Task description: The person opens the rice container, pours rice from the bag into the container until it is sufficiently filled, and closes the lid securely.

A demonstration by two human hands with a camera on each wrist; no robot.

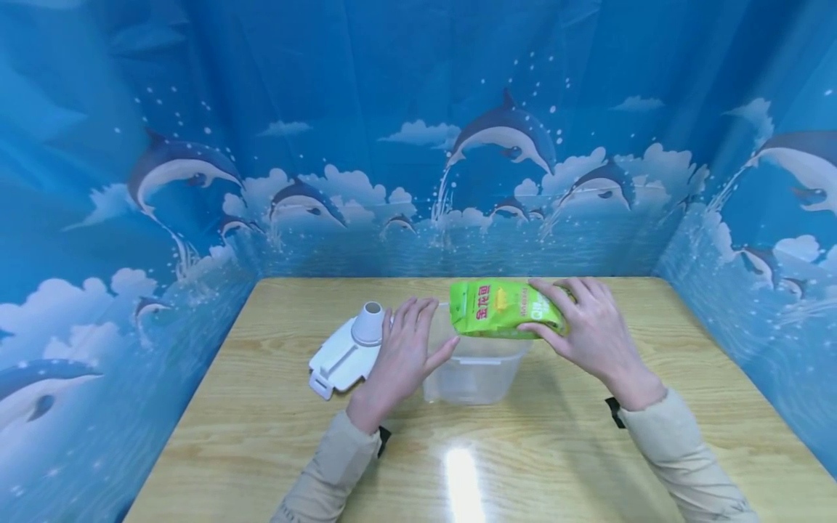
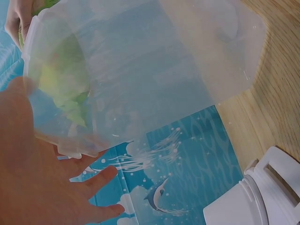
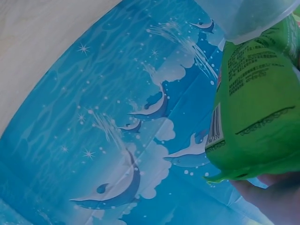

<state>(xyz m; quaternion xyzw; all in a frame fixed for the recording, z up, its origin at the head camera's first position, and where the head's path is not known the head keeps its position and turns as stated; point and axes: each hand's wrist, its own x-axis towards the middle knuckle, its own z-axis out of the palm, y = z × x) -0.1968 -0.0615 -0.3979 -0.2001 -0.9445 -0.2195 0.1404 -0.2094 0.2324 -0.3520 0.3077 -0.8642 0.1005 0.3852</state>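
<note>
A green printed plastic food bag [image 1: 487,312] lies nearly horizontal above the rim of a clear plastic container [image 1: 471,381]. My right hand [image 1: 591,330] grips its right end, thumb below and fingers over the top. In the left wrist view the bag's other end [image 2: 68,79] shows through the container's translucent wall. The bag's contents cannot be made out. My left hand [image 1: 405,352] is at the container's left side, its fingers fairly straight and spread by the rim. In the right wrist view, the bag's back with small print and a barcode [image 3: 215,124] faces the camera.
A white lid [image 1: 340,359] with a side clasp and a cone-shaped spout [image 1: 368,323] lies left of the container, close to my left hand. Wood-grain table [image 1: 261,436] extends around them. A blue dolphin-print curtain [image 1: 366,109] hangs along the back and both sides.
</note>
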